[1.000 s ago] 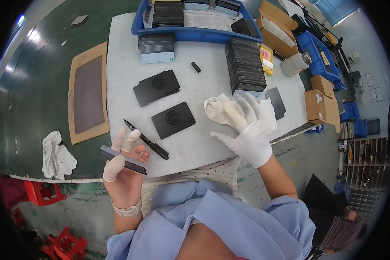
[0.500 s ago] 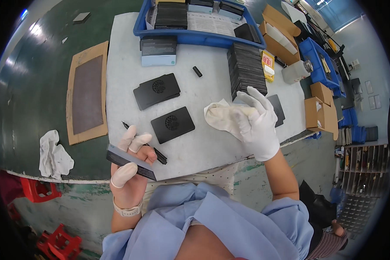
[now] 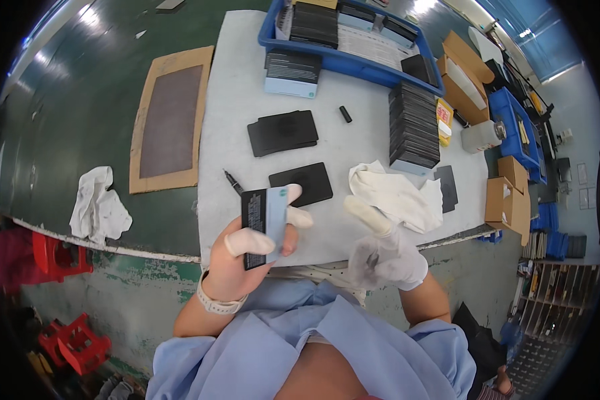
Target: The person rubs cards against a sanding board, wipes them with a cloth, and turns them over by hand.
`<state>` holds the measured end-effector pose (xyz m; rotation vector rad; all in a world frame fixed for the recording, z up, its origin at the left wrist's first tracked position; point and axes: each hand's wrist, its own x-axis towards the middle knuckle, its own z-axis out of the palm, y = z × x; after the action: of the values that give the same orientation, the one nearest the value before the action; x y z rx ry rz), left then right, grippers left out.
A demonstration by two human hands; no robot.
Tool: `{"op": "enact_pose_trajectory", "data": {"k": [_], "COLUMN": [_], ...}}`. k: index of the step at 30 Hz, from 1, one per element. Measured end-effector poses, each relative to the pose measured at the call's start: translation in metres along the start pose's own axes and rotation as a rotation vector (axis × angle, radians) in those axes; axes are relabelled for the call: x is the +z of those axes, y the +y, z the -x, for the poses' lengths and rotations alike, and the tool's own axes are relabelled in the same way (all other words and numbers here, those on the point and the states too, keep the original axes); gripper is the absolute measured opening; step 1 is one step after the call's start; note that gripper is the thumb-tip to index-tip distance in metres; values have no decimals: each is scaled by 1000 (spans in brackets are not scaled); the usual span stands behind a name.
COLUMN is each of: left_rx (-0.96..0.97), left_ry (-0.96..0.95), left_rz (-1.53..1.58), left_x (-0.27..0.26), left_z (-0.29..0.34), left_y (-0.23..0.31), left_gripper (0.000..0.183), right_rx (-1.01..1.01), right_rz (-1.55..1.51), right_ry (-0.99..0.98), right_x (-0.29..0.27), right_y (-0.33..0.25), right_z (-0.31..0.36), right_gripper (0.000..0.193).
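Observation:
My left hand (image 3: pixel 253 248), with pale covers on its fingertips, grips a thin card (image 3: pixel 263 227) with a black part and a light blue part, held upright above the table's front edge. My right hand (image 3: pixel 388 257), in a stained white glove, hovers to the right with its index finger stretched out and nothing visible in it. A crumpled white cloth (image 3: pixel 407 200) lies just beyond it. Behind the held card is a black card (image 3: pixel 313 180), partly covered by my left fingers. Farther back rests a small pile of black cards (image 3: pixel 283 133). A black pen (image 3: pixel 233 181) lies beside my left hand.
A long stack of black cards (image 3: pixel 413 127) stands at the right, near dark cards (image 3: pixel 447 187). A blue tray (image 3: pixel 353 63) of card stacks occupies the back, with another card stack (image 3: pixel 292 73) before it. A pen cap (image 3: pixel 345 114) and a framed cardboard panel (image 3: pixel 170 123) lie around.
My left hand has moved right and turned the card upright. My right hand has left the white cloth and come back toward my body. The view has shifted a little.

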<state>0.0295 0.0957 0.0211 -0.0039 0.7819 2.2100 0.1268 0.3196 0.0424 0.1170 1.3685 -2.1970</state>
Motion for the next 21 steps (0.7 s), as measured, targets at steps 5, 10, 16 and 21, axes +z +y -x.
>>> {"op": "enact_pose_trajectory", "data": {"k": [5, 10, 16, 21], "left_rx": [143, 242, 267, 219], "left_ry": [35, -24, -131, -182], "left_rz": [-169, -343, -385, -401], "left_x": [11, 24, 18, 15], "left_z": [-10, -11, -10, -5], "left_y": [-17, -26, -29, -27], "left_gripper": [69, 83, 78, 67], "right_rx": [-175, -326, -543, -442], "right_rz": [-151, -653, -961, -1088], "right_ry": [-113, -547, -1157, -1308], "right_x": [11, 22, 39, 48], "right_y": [21, 63, 74, 65], "right_z": [-13, -38, -72, -78], "right_gripper": [101, 105, 95, 93]}}
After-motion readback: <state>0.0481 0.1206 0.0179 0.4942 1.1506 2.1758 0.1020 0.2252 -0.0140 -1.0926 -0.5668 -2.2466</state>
